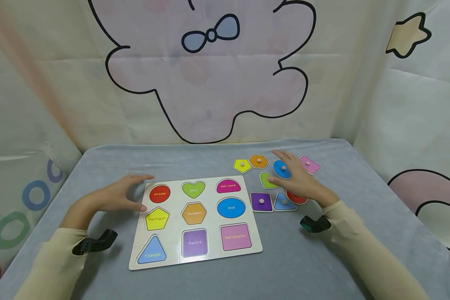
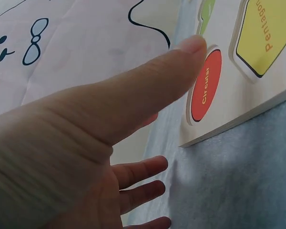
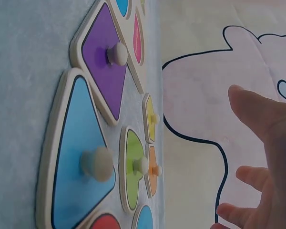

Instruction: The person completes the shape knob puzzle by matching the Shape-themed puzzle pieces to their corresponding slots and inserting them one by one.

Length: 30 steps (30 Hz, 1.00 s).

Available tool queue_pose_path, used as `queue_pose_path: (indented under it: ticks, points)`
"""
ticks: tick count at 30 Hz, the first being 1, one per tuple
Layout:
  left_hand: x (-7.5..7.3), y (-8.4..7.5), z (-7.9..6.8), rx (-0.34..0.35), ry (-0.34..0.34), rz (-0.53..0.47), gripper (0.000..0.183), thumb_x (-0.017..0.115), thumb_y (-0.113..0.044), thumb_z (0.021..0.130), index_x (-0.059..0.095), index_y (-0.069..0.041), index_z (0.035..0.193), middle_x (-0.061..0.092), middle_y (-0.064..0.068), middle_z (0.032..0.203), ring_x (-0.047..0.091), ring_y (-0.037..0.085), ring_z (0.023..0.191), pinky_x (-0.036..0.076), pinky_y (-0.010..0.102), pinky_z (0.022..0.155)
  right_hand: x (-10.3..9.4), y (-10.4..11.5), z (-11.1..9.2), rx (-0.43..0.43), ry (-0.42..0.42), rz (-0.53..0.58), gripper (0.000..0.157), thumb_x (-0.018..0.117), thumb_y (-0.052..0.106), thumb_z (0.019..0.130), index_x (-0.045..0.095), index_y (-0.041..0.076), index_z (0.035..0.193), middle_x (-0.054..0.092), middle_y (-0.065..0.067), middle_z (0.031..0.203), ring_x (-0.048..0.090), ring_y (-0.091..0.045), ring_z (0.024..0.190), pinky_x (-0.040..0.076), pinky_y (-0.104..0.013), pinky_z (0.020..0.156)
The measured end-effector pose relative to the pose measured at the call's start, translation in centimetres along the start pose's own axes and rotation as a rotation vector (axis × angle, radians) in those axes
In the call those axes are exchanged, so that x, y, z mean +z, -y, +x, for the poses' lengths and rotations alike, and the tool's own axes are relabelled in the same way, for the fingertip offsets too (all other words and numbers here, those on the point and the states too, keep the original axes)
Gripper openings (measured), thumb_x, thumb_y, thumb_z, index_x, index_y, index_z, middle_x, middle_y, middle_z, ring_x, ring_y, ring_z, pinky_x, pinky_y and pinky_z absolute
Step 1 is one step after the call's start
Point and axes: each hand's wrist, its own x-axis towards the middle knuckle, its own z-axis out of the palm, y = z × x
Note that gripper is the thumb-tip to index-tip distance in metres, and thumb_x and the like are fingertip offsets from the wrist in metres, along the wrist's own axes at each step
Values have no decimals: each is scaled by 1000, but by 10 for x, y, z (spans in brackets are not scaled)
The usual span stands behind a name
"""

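Square (image 1: 261,203): just right of the board (image 1: 174,241), knob (image 3: 117,54) up; no long axis.
Triangle (image 1: 283,203): right of the board, just past the square; its apex points away from you, its base lies your side.
Circle (image 1: 297,198): farther right of the board, beside the triangle, partly covered by your hand; no direction to it.
Heart (image 1: 267,181) and oval (image 1: 281,169): off the board's far right corner, both partly covered; you cannot be sure of the heart's tip, but the oval's long axis seems slanted.
Pentagon (image 1: 242,166) and hexagon (image 1: 258,161): beyond the board's far right corner.
Rectangle (image 1: 310,165): farthest right of the board; long axis slants from far left to near right.
Feel: all eight look light, stiff and sturdy; faces may be slick, so you would do best pinching a knob.
Board: probably light and rigid, best held by its edges; its words read upright to you, long axis seemingly left to right, right side turned slightly away.
Left hand (image 1: 116,193): at the board's left edge, thumb and fingers wide apart, gripping nothing; you cannot tell whether the thumb touches.
Right hand (image 1: 299,179): right of the board, over the heart, oval and circle, fingers spread, holding nothing visible.
Cloth (image 1: 195,283): grey-blue, beneath the board.
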Motion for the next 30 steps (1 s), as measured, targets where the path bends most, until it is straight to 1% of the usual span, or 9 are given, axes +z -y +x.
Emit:
queue_pose_path:
  ticks: [6,11,15,19,21,23,25,28,30]
  points:
    - [0,1,0,-16,35,-11,90,86,-42,76,44,-19,152,33,30,155,32,52,139,37,77,104,-5,-10,-7,-4,32,26,83,75,37,90,33,13,157,31,-21,163,29,-46,148,32,-75,111]
    - [0,4,0,-8,39,4,87,86,-42,75,48,-19,149,33,30,155,32,53,138,39,76,102,-10,-22,-13,-3,64,102,79,77,29,90,38,7,154,37,-21,159,35,-45,144,37,-69,112]
    - [0,6,-1,-7,40,15,87,87,-43,73,49,-19,148,32,30,154,31,54,138,38,78,102,-15,-31,-17,11,86,157,76,77,25,90,40,5,152,43,-23,152,40,-46,138,40,-67,110]
    - [2,8,-3,-6,32,22,90,89,-43,71,48,-18,148,33,30,155,32,53,138,37,78,103,-23,-37,-20,-10,113,196,72,77,20,89,43,0,149,50,-25,142,45,-45,131,44,-66,107]
    - [3,8,-3,-9,29,27,92,90,-43,70,47,-17,148,32,30,155,32,52,137,37,77,103,-27,-41,-22,-12,134,211,69,77,19,89,46,-1,147,52,-25,141,49,-46,129,47,-64,105]
    - [4,8,-3,-13,27,34,93,90,-41,70,47,-17,149,31,30,155,32,52,136,38,77,102,-31,-45,-23,-4,159,211,65,77,20,89,49,1,145,54,-24,141,52,-44,127,53,-56,101]
    - [5,9,-2,-18,27,44,94,91,-40,69,46,-18,149,30,30,155,31,53,135,39,77,101,-34,-50,-24,18,187,213,63,77,21,90,51,3,144,55,-24,139,53,-42,125,56,-46,96]
    - [5,9,-2,-18,21,53,95,91,-39,69,45,-18,149,29,30,155,31,53,135,38,78,101,-39,-56,-25,46,226,214,59,77,21,89,55,5,142,58,-22,135,54,-38,122,56,-31,88]
    - [6,10,-1,-16,13,58,95,92,-39,68,45,-19,149,30,30,154,31,53,135,38,78,101,-41,-60,-25,52,250,226,56,78,20,89,58,4,139,61,-22,130,55,-36,119,55,-26,85]
